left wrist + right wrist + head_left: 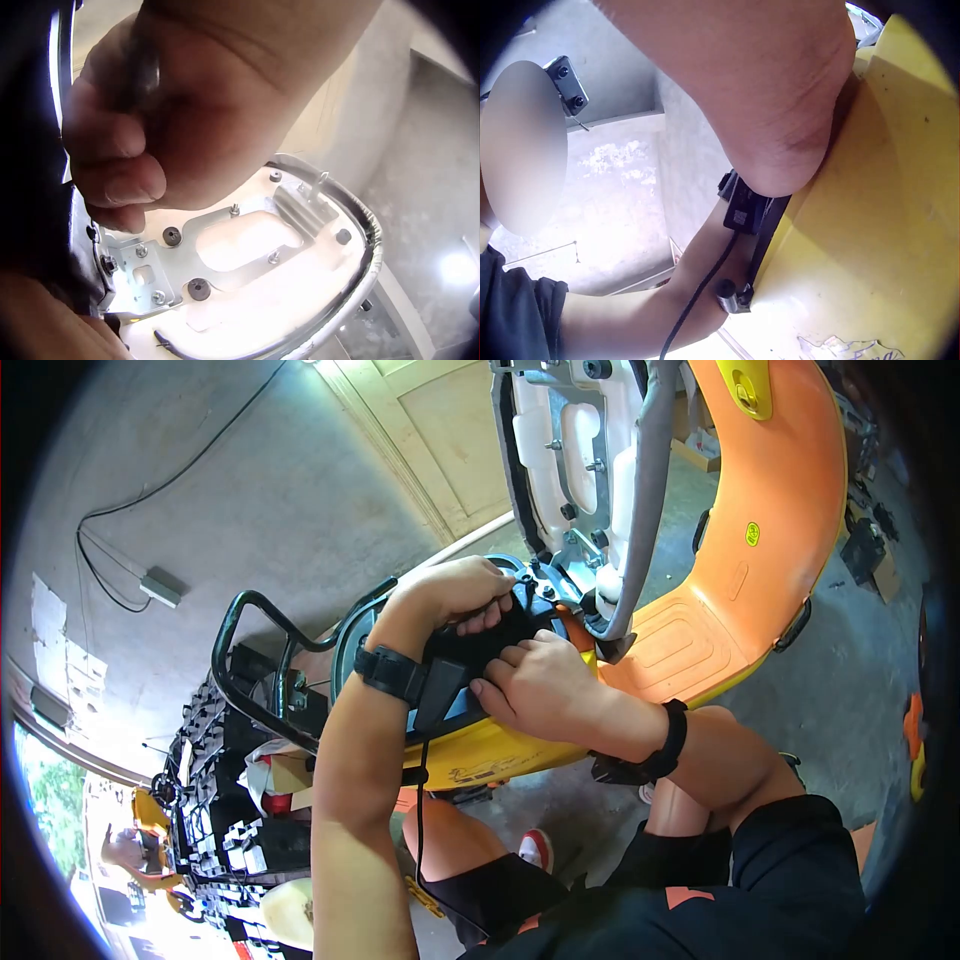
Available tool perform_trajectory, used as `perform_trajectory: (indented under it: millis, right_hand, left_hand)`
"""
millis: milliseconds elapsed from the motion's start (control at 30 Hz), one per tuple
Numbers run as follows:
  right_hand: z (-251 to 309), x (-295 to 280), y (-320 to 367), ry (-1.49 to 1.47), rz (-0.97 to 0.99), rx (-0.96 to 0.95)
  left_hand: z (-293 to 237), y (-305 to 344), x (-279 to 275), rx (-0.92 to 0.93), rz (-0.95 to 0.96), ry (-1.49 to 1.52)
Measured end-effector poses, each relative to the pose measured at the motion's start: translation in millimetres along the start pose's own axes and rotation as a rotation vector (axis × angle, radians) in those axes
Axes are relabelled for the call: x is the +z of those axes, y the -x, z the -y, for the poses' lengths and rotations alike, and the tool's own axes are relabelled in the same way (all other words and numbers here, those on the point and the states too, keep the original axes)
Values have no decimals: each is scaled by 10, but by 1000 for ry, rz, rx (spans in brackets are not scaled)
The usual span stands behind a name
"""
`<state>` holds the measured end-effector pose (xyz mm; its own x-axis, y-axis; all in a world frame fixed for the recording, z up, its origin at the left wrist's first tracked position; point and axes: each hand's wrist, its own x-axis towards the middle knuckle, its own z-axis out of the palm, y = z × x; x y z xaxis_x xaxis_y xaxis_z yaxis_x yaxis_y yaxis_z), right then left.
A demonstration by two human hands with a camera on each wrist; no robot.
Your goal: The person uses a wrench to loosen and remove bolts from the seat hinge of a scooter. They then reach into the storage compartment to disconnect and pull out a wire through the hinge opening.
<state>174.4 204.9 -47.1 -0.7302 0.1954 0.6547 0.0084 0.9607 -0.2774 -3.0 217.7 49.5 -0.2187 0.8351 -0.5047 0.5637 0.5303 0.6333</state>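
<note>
A yellow scooter body (490, 765) stands in front of me, its seat (575, 460) tipped up with the pale underside and metal bracket (575, 550) showing. My left hand (455, 595) is over the dark opening below the seat hinge. In the left wrist view its fingers (135, 180) curl round a dark, glossy, round-ended thing (146, 79), mostly hidden by the hand. My right hand (545, 685) lies at the near edge of the opening, over the yellow side panel. Its fingers bend down over black material (480, 650), and I cannot tell whether they grip it.
A black grab rail (235, 660) sticks out at the scooter's left end. The orange footboard (680, 645) and front shield (780, 490) curve up on the right. Dark stacked parts (215, 780) stand along the left, and a small box (290, 775) sits by them.
</note>
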Motion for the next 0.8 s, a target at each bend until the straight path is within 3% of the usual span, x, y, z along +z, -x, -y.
perform_trajectory:
  millis: [133, 200, 300, 467, 733, 800]
  right_hand:
    - [-23, 10, -3, 12, -8, 0]
    - [-3, 10, 7, 20, 10, 4]
    - [-13, 27, 8, 27, 21, 2]
    - [-13, -3, 5, 6, 26, 3]
    - [-1, -26, -5, 1, 55, 9]
    - [-2, -28, -3, 16, 57, 8]
  left_hand:
    - [-101, 160, -56, 56, 7, 20]
    - [-68, 208, -108, 181, -31, 261]
    - [-14, 69, -42, 200, -107, 351]
    - [59, -166, 49, 185, -336, -228]
    - [-65, -20, 101, 264, -389, -260]
    - [-96, 15, 83, 306, -304, -344]
